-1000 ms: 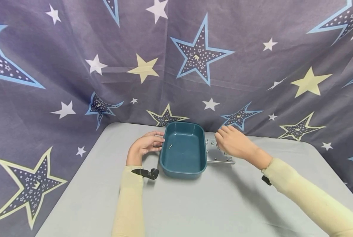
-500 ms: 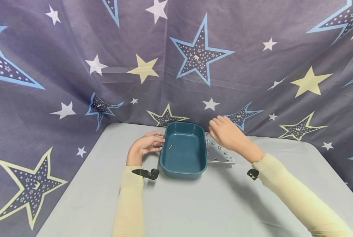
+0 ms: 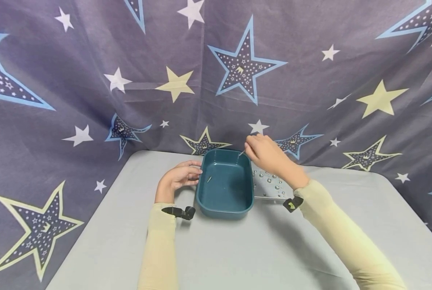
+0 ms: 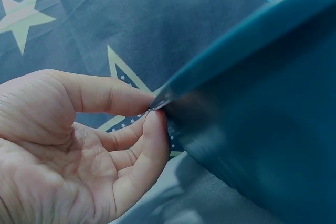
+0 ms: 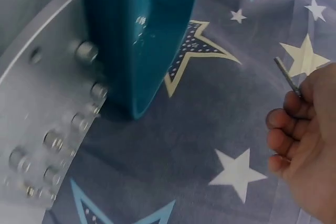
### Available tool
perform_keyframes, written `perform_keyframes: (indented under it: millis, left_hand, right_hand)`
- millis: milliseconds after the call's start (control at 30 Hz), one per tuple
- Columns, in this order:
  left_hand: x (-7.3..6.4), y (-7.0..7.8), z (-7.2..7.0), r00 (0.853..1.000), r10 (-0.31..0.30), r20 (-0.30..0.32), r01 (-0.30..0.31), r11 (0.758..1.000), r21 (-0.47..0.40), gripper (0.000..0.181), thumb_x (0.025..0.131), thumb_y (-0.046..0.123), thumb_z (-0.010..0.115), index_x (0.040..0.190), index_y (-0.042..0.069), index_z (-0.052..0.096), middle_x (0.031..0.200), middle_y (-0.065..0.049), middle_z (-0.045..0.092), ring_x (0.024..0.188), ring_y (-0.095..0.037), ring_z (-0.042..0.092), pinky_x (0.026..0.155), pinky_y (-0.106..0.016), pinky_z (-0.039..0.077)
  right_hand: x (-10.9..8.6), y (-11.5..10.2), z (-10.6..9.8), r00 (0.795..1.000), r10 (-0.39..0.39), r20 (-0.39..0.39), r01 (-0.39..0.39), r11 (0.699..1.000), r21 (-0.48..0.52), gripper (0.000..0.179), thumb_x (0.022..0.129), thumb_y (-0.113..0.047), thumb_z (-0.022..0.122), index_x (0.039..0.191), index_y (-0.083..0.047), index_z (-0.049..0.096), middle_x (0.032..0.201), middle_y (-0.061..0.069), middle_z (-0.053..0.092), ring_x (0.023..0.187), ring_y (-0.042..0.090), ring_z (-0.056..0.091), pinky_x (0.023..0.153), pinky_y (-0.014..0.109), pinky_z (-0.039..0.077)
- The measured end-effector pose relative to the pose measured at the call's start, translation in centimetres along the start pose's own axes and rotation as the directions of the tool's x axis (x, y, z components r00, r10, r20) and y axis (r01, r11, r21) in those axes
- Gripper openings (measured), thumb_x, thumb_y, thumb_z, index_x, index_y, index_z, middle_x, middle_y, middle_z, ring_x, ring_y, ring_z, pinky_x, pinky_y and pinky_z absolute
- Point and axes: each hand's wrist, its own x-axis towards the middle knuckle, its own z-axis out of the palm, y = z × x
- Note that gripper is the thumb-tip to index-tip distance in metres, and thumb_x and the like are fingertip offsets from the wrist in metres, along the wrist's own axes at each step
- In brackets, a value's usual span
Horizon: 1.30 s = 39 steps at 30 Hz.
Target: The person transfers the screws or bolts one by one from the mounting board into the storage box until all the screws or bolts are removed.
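A deep teal rectangular tub [image 3: 225, 211] stands on the table. At its left side, my left hand [image 3: 179, 178] pinches the rim between thumb and fingers, as the left wrist view shows close up at the tub wall [image 4: 252, 103]. My right hand [image 3: 268, 154] is raised over the tub's far right corner. Between its thumb and fingertips it pinches a thin threaded metal screw [image 5: 286, 76], whose head is hidden in the hand and whose shank points out to the left. Inside the tub lies another small screw [image 3: 209, 179], near the left wall.
Right beside the tub is a silver metal plate [image 3: 263, 191] with several round-headed bolts and some holes, partly under my right forearm. A pale cloth covers the table [image 3: 230, 253]. Behind it hangs a purple-grey star-patterned curtain [image 3: 230, 121].
My right hand has moved up and left from over the metal plate to the tub's far right corner, carrying the screw. The left hand and the tub have stayed in place.
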Motion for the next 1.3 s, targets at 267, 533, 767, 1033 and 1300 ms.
perform_keyframes:
  millis: [267,533,767,1033,1300]
  left_hand:
    - [0.0,0.0,0.0,1.0,-0.003,-0.003,0.003,1.0,0.004,0.044,0.098,0.0,0.055,0.14,-0.003,0.041,0.086,0.004,0.063,0.077,-0.006,0.062,0.071,-0.022,0.055]
    - [0.0,-0.1,0.0,1.0,-0.002,0.002,0.002,1.0,0.015,0.049,0.098,0.001,0.055,0.144,-0.004,0.038,0.088,0.003,0.064,0.079,-0.007,0.062,0.071,-0.022,0.054]
    - [0.1,0.0,0.0,1.0,-0.007,0.002,0.007,1.0,0.016,0.049,0.098,0.001,0.055,0.144,-0.005,0.038,0.091,0.001,0.063,0.081,-0.008,0.062,0.073,-0.023,0.054]
    - [0.1,0.1,-0.1,1.0,-0.007,-0.007,0.007,1.0,0.021,0.044,0.098,0.001,0.054,0.14,-0.002,0.041,0.091,0.001,0.064,0.081,-0.008,0.062,0.072,-0.024,0.055]
    - [0.4,-0.2,-0.1,1.0,-0.013,-0.011,0.013,1.0,0.028,0.04,0.099,0.002,0.055,0.138,0.002,0.044,0.089,0.004,0.063,0.082,-0.008,0.062,0.075,-0.025,0.054]
  right_hand:
    - [2.2,-0.5,0.5,0.982,0.128,0.138,-0.147,0.979,0.139,0.027,0.107,-0.02,0.043,0.083,-0.011,0.052,0.074,0.005,0.049,0.071,0.022,0.049,0.068,0.035,0.042]
    - [4.1,-1.0,2.2,0.952,0.178,0.249,-0.244,0.933,0.266,0.029,0.108,-0.022,0.043,0.082,-0.012,0.05,0.072,0.004,0.045,0.063,0.018,0.042,0.065,0.033,0.038]
    - [5.1,-1.3,4.4,0.941,0.191,0.281,-0.275,0.913,0.3,0.028,0.107,-0.02,0.045,0.082,-0.01,0.052,0.074,0.004,0.047,0.067,0.019,0.045,0.069,0.034,0.039]
    - [5.9,-1.7,6.7,0.919,0.209,0.333,-0.329,0.872,0.361,0.031,0.106,-0.021,0.045,0.1,0.001,0.065,0.082,0.007,0.06,0.073,0.018,0.058,0.069,0.031,0.045]
    - [6.1,-1.8,9.0,0.899,0.211,0.384,-0.347,0.877,0.332,0.03,0.105,-0.02,0.048,0.076,-0.012,0.053,0.069,0.001,0.054,0.062,0.013,0.05,0.061,0.026,0.039]
